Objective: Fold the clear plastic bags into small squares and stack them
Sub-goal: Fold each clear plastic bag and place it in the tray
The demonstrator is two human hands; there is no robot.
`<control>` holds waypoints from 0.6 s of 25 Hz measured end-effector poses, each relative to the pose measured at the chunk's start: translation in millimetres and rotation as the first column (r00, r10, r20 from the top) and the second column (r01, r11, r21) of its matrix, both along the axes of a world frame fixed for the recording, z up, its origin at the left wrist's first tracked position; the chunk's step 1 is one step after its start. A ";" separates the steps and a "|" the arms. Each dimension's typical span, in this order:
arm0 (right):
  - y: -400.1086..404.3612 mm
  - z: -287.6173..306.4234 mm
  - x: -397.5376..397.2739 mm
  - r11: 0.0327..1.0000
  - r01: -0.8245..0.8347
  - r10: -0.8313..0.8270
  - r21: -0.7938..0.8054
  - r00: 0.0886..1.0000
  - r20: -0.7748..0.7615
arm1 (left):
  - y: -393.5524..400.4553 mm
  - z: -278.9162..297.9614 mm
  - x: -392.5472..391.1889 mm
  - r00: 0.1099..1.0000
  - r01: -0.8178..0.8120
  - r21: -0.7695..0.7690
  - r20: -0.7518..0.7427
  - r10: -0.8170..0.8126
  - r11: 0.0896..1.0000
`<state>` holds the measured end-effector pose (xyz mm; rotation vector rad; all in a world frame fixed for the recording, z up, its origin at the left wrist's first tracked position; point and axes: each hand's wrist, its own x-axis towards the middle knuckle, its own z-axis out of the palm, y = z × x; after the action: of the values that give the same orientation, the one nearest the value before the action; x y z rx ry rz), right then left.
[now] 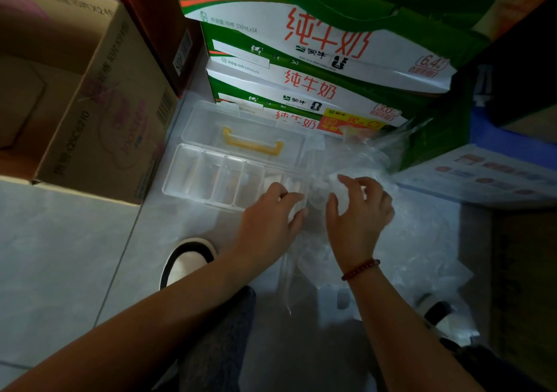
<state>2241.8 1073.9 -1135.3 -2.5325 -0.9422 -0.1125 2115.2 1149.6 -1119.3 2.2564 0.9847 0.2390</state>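
At the centre of the frame the left hand (271,211) reaches into the rightmost compartment of a clear plastic organiser box (211,177), its fingers curled over a small whitish folded bag (291,185); whether the grip actually pinches it I cannot tell, since the fingertips are hidden. Just to its right, the right hand (358,211), with a red bead bracelet (360,269) on the wrist, has its grip apart, fingers spread and loosely bent over the crumpled clear plastic bags (391,241) heaped on the tiled floor (60,256) at right of centre. The box's open lid (244,132), with a yellow handle (253,144), lies behind it. Stacked green and white milk cartons (316,60) fill the upper middle, and an open brown cardboard box (75,90) stands at upper left. A white slipper with a black edge (187,262) shows below the left hand.
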 end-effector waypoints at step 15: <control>-34.4 24.9 38.8 0.979 0.139 -0.046 0.151 0.864 -0.502 | -14.6 17.3 55.2 0.976 -0.114 -0.560 0.090 0.197 0.820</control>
<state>2280.6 1039.5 -1110.4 -2.2639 -0.5715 0.3935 2170.4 1135.0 -1102.0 1.6079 1.0071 0.1575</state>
